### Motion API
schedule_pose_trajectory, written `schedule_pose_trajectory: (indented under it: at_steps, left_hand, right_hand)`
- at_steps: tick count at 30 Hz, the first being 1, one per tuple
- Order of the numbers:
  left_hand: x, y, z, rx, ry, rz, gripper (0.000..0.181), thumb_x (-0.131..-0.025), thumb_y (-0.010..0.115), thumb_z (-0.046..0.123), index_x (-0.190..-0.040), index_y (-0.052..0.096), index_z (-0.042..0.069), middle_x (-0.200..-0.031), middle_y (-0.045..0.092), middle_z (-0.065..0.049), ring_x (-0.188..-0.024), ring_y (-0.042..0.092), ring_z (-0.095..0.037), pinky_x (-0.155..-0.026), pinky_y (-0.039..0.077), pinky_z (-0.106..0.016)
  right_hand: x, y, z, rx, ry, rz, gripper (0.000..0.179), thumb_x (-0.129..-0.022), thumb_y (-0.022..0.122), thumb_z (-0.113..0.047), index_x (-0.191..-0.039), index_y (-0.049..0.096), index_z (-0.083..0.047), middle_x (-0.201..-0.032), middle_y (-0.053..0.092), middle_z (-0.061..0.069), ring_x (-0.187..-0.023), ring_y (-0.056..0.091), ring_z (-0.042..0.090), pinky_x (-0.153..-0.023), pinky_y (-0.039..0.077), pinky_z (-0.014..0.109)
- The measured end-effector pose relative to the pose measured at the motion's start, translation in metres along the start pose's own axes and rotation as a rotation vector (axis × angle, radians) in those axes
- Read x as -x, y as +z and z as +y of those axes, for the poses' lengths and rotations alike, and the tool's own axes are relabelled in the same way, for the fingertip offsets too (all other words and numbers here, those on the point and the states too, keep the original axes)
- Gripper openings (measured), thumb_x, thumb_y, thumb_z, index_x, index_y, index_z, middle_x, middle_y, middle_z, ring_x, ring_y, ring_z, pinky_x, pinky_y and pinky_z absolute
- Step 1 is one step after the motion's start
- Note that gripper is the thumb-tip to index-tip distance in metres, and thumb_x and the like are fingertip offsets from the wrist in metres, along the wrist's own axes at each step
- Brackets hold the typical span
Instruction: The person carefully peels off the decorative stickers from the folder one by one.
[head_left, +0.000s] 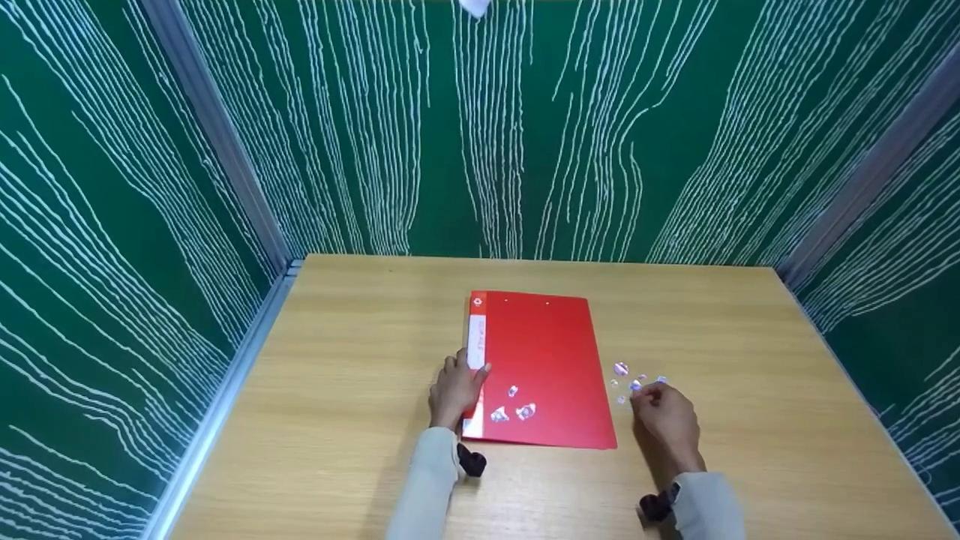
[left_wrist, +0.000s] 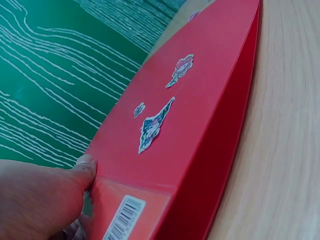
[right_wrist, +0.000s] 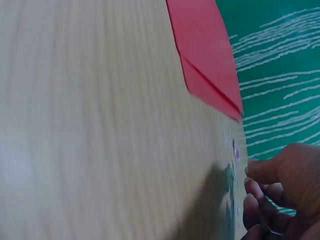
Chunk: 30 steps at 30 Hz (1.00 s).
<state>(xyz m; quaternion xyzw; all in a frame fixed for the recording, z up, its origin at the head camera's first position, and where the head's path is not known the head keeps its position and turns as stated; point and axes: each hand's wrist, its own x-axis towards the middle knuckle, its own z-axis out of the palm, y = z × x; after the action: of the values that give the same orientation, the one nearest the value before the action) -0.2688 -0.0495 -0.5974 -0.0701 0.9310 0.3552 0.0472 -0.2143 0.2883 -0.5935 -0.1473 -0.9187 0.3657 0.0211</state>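
A red folder (head_left: 547, 345) lies on the table with its white-labelled spine on the left. My left hand (head_left: 455, 390) grips this spine side, thumb on the cover and the other fingers at the edge, partly hidden in the left wrist view. Three small cut-out stickers, one of them a roughly triangular sticker (left_wrist: 154, 127), are on the lower part of the cover. To the right of the folder, my right hand (head_left: 667, 420) reaches over several small loose stickers (head_left: 621, 369), its fingers loosely bent and the thumb close to the index finger. Nothing shows between those fingertips.
The wooden table (head_left: 360, 330) extends around the folder. Green walls (head_left: 675, 97) with white wavy lines enclose its back and sides, with metal posts at the corners. A barcode label (left_wrist: 124, 219) shows near the folder's spine.
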Motion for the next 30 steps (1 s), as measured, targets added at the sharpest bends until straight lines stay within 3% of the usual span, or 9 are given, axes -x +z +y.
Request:
schedule_pose_trajectory:
  at_steps: [4,8,15,22,30]
  left_hand:
    - [-0.001,0.001,-0.001,0.001,-0.005,-0.004,0.066,-0.097,0.056,0.051,-0.150,0.038,0.015,-0.119,0.055,-0.011,-0.104,0.056,-0.025,-0.087,0.049,-0.049]
    - [0.000,0.001,-0.002,0.006,-0.011,-0.002,0.066,-0.097,0.056,0.051,-0.150,0.038,0.015,-0.119,0.055,-0.011,-0.104,0.056,-0.025,-0.087,0.049,-0.050]
    - [0.000,0.000,-0.003,-0.052,0.043,0.019,0.064,-0.099,0.052,0.050,-0.149,0.040,0.011,-0.122,0.054,-0.015,-0.107,0.059,-0.031,-0.082,0.051,-0.051]
    - [0.000,0.000,-0.003,-0.021,0.015,0.004,0.066,-0.098,0.054,0.051,-0.150,0.038,0.013,-0.121,0.054,-0.013,-0.103,0.056,-0.027,-0.084,0.049,-0.050]
    - [0.001,0.000,-0.002,-0.005,-0.004,-0.002,0.066,-0.098,0.054,0.051,-0.151,0.038,0.014,-0.122,0.054,-0.011,-0.104,0.056,-0.026,-0.087,0.049,-0.050]
  right_hand:
    - [-0.002,0.008,-0.010,-0.015,-0.017,-0.019,0.017,-0.094,0.061,-0.022,-0.102,0.068,-0.008,-0.102,0.072,0.014,-0.087,0.062,0.024,-0.069,0.045,0.032]
    - [-0.001,0.017,-0.020,-0.013,-0.045,-0.024,0.016,-0.094,0.062,-0.022,-0.100,0.070,-0.010,-0.098,0.073,0.013,-0.085,0.065,0.023,-0.065,0.045,0.031]
    - [0.000,0.036,-0.037,-0.011,-0.114,-0.011,0.014,-0.092,0.068,-0.022,-0.094,0.073,-0.009,-0.090,0.075,0.011,-0.079,0.068,0.020,-0.060,0.047,0.030]
    - [0.004,0.050,-0.051,-0.004,-0.139,-0.035,0.013,-0.091,0.071,-0.021,-0.091,0.073,-0.009,-0.085,0.073,0.007,-0.072,0.061,0.016,-0.062,0.046,0.029]
    - [0.008,0.059,-0.062,-0.009,-0.162,-0.042,0.014,-0.090,0.072,-0.020,-0.093,0.074,-0.007,-0.087,0.074,0.006,-0.079,0.065,0.018,-0.071,0.052,0.036]
